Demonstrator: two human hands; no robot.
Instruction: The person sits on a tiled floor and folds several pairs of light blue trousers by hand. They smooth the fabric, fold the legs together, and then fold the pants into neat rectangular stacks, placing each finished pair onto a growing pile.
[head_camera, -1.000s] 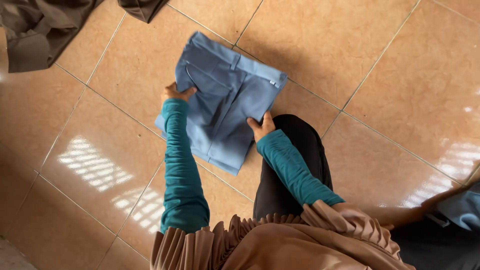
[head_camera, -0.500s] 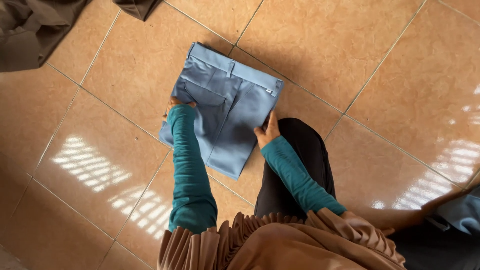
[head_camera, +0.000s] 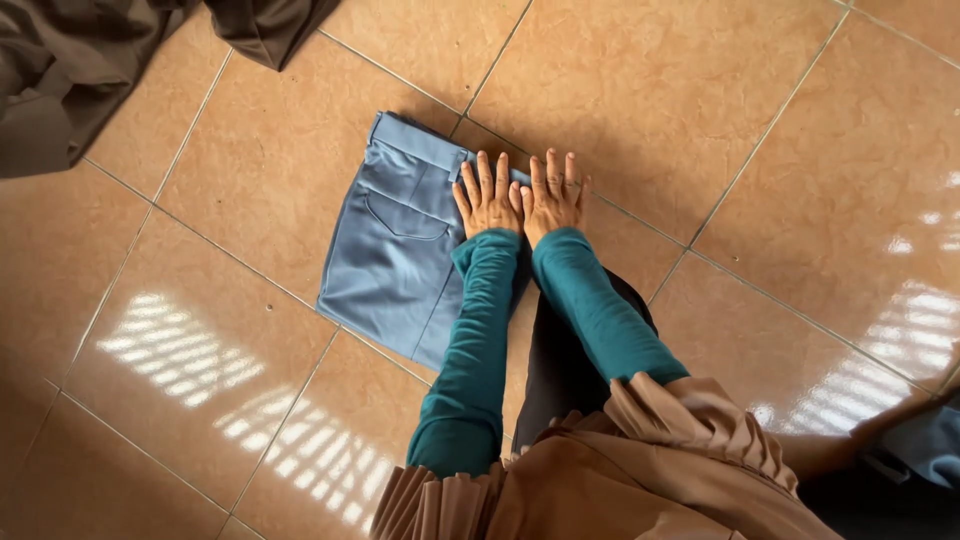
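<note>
Head view: folded blue trousers (head_camera: 400, 260) lie flat on the tiled floor (head_camera: 700, 110), back pocket up. Left hand (head_camera: 488, 198) and right hand (head_camera: 552, 195) rest side by side, thumbs touching, palms down, fingers spread and pointing away, pressing the trousers' right edge. Both arms in teal sleeves (head_camera: 470, 350) reach straight forward. Hands flat, gripping nothing. Dark brown cloth (head_camera: 60, 70) lies top left, well apart.

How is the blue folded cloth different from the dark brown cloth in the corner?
The blue folded trousers lie flat and neat; the dark brown cloth is bunched and rumpled. The trousers are light blue, the cloth dark brown. The left hand and right hand press on the trousers; nothing touches the brown cloth. Both lie on the tiled floor.
</note>
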